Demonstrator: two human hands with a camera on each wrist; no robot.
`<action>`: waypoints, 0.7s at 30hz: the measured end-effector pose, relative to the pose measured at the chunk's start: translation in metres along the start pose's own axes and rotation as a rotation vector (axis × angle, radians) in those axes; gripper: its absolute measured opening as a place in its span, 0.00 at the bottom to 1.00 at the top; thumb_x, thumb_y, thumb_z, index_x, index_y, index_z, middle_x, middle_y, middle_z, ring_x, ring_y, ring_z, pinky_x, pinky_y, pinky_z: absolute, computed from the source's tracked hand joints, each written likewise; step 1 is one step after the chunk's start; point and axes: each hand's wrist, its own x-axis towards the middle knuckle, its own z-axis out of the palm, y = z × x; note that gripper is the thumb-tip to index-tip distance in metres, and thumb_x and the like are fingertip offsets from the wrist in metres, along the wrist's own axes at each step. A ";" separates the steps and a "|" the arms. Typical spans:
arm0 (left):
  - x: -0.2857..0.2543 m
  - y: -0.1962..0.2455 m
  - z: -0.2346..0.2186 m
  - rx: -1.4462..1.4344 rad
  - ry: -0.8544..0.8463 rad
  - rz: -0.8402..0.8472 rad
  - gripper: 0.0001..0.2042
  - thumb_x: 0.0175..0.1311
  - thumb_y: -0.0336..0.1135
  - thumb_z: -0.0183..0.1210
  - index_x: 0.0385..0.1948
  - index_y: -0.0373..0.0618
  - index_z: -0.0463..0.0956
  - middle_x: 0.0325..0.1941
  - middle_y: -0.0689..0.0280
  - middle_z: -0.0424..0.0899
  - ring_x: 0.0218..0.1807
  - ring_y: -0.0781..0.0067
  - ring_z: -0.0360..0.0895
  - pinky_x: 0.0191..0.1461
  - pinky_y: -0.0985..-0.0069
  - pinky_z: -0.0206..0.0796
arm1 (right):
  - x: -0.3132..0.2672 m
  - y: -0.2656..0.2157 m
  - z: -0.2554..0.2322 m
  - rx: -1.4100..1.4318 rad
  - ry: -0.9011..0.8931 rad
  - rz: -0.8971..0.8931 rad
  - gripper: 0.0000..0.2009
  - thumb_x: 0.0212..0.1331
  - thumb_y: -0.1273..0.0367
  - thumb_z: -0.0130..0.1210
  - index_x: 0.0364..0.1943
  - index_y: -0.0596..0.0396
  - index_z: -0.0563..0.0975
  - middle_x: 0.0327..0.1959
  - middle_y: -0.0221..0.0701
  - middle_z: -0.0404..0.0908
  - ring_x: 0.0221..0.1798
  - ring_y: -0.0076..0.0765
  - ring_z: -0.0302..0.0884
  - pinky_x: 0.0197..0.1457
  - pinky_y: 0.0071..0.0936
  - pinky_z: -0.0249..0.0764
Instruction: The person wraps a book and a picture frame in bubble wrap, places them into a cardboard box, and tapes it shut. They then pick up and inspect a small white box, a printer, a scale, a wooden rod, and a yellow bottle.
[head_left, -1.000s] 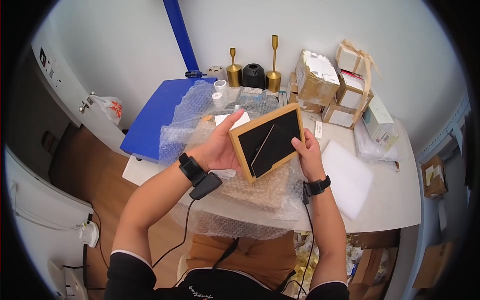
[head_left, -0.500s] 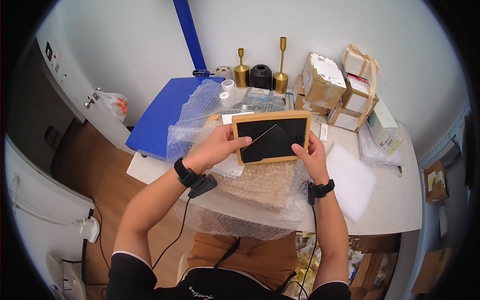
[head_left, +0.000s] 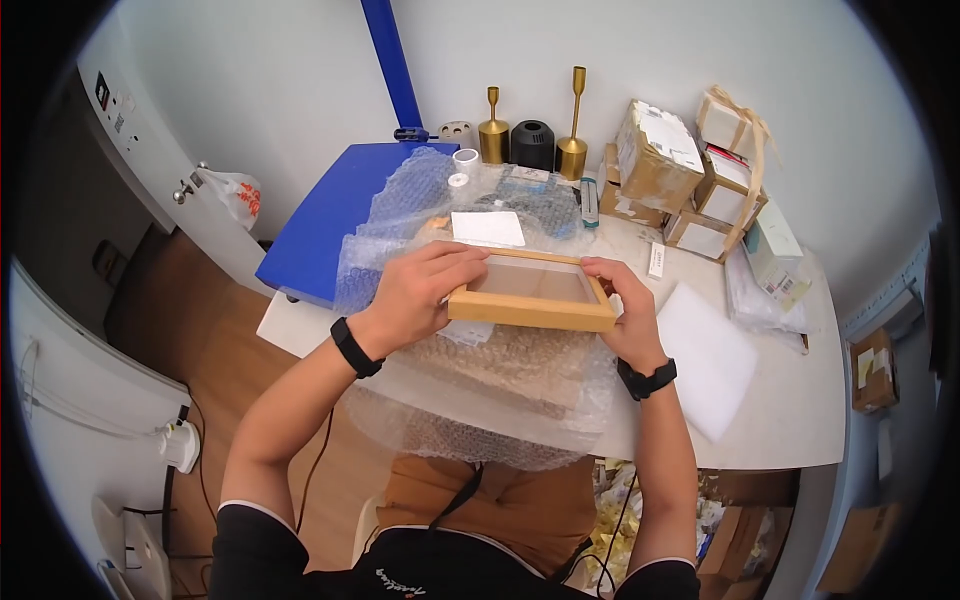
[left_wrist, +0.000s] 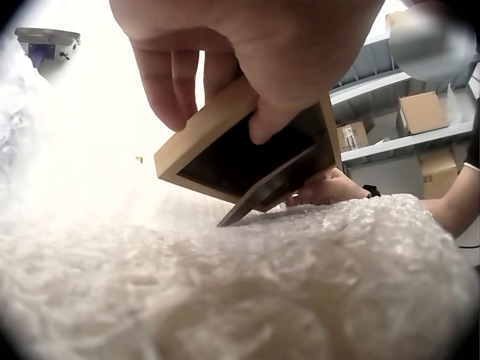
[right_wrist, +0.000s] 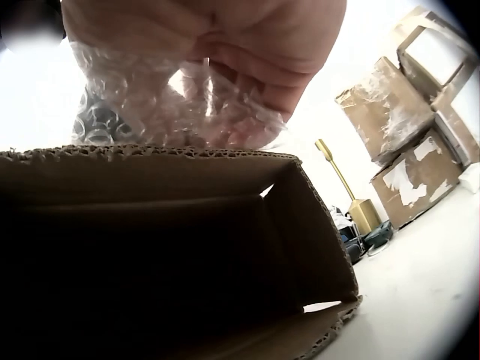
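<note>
Both hands hold a wooden picture frame (head_left: 532, 310) over the bubble wrap, its glazed front facing up and its near edge toward me. My left hand (head_left: 418, 290) grips the left end, fingers over the top edge. In the left wrist view, the left thumb (left_wrist: 274, 120) presses the black back (left_wrist: 240, 154), where a stand leg (left_wrist: 266, 184) sticks out toward the bubble wrap (left_wrist: 225, 277). The right hand (head_left: 628, 305) grips the other end. The right wrist view shows the open end of a cardboard box (right_wrist: 326, 240), with bubble wrap (right_wrist: 150, 97) in front of the right hand.
A white card (head_left: 488, 228) lies beyond the frame. Gold candlesticks (head_left: 572, 150) and a black holder (head_left: 532, 146) stand at the back. Cardboard boxes (head_left: 655, 150) are stacked at the back right, above a white foam sheet (head_left: 705, 360). A blue board (head_left: 330, 225) is at left.
The picture frame has turned from its black back showing, first tilted then level, to its glazed front facing up. Both hands have shifted their grip along its ends.
</note>
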 end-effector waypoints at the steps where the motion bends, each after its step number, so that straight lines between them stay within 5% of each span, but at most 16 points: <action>1: -0.002 -0.001 0.000 0.027 0.004 0.014 0.21 0.44 0.22 0.68 0.45 0.46 0.82 0.55 0.62 0.86 0.55 0.59 0.83 0.53 0.66 0.78 | 0.000 -0.001 -0.001 0.015 -0.038 0.015 0.23 0.45 0.80 0.62 0.51 0.56 0.77 0.57 0.39 0.80 0.51 0.42 0.81 0.51 0.28 0.77; 5: -0.008 0.000 -0.002 0.054 0.012 0.053 0.22 0.46 0.22 0.67 0.47 0.46 0.82 0.55 0.62 0.86 0.57 0.57 0.82 0.55 0.66 0.79 | 0.002 -0.015 -0.009 0.068 -0.165 -0.011 0.29 0.37 0.70 0.66 0.52 0.56 0.76 0.60 0.41 0.78 0.58 0.47 0.77 0.60 0.33 0.74; 10: -0.024 0.017 -0.002 0.042 -0.215 -0.021 0.29 0.49 0.26 0.67 0.59 0.41 0.76 0.62 0.56 0.80 0.65 0.52 0.76 0.66 0.64 0.72 | 0.003 -0.021 -0.015 0.083 -0.283 -0.004 0.36 0.35 0.57 0.66 0.56 0.56 0.74 0.66 0.45 0.72 0.68 0.56 0.67 0.71 0.42 0.64; 21: -0.051 0.036 -0.007 -0.018 -0.270 -0.113 0.35 0.53 0.28 0.63 0.68 0.38 0.64 0.73 0.48 0.64 0.76 0.44 0.60 0.74 0.58 0.62 | 0.018 -0.043 -0.012 -0.161 -0.434 0.058 0.44 0.38 0.44 0.72 0.58 0.57 0.73 0.66 0.49 0.67 0.67 0.59 0.67 0.71 0.44 0.65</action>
